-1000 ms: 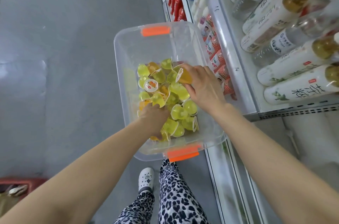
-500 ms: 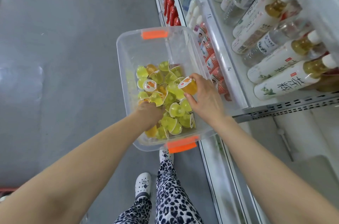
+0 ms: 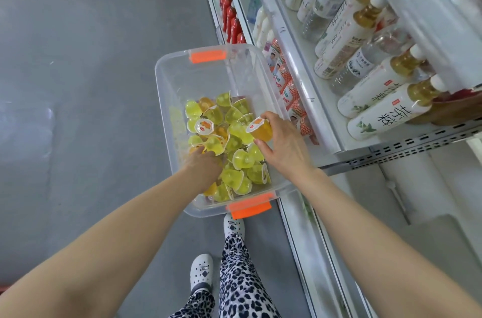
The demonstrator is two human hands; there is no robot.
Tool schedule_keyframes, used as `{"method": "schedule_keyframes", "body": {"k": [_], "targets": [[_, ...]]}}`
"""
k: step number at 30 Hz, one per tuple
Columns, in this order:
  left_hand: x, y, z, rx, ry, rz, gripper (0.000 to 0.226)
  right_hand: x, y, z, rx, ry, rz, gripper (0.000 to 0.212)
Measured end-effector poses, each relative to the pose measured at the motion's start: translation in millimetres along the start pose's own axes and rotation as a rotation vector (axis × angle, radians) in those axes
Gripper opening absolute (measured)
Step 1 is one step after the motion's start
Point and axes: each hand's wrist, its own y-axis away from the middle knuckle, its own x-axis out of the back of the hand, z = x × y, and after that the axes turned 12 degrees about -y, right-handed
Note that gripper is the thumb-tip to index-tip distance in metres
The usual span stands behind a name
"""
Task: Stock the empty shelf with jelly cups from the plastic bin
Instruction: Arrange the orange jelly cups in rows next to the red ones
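One orange jelly cup (image 3: pixel 260 131) is pinched between the thumb and fingers of the right hand (image 3: pixel 284 148), just above the heap of yellow and orange jelly cups (image 3: pixel 241 160) filling the near half of the clear plastic bin (image 3: pixel 167 98). Its foil lid faces about 10 o'clock, so its axis runs along the 10-to-4 line, tipped rather than upright. The left hand (image 3: pixel 203 165) is down among the cups at 8 o'clock of the held one. Its fingertips are buried, and I cannot tell whether it grips anything. A bare white shelf (image 3: pixel 430 213) shows at roughly 4 o'clock of the right hand, past the bin's right wall and below the perforated rail (image 3: pixel 407 153). I judge that to be the shelf to fill, though little of it shows. The right hand is the nearer one, so the coming move likely carries the cup toward 4 o'clock and turns it lid-up. Tea bottles (image 3: pixel 386 119) lie on the shelf at 2 o'clock.
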Motion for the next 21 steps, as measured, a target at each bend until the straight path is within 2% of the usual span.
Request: {"method": "schedule_keyframes", "body": {"k": [5,9,14,18,21], "targets": [[7.9,11.1,-8.3,0.046,0.25,0.06,0.062,9.3,0.9,-9.7,-0.011,-0.094,0.056,0.047],[23.2,30.2,-20.7,0.132,0.547,0.262,0.057,19.0,5.8,-19.9,-0.065,-0.139,0.14,0.043],[41.2,58.8,-34.1,0.206,0.678,0.51,0.055,39.3,23.7,-41.5,-0.102,-0.183,0.201,0.048],[60.0,81.5,-35.0,0.221,0.742,0.634,0.063,62.2,48.3,-63.3,-0.099,-0.182,0.286,0.055],[73.5,95.4,-32.5,0.199,0.747,0.727,0.057,81.2,72.5,-76.7,-0.131,-0.173,0.37,0.05]]}}
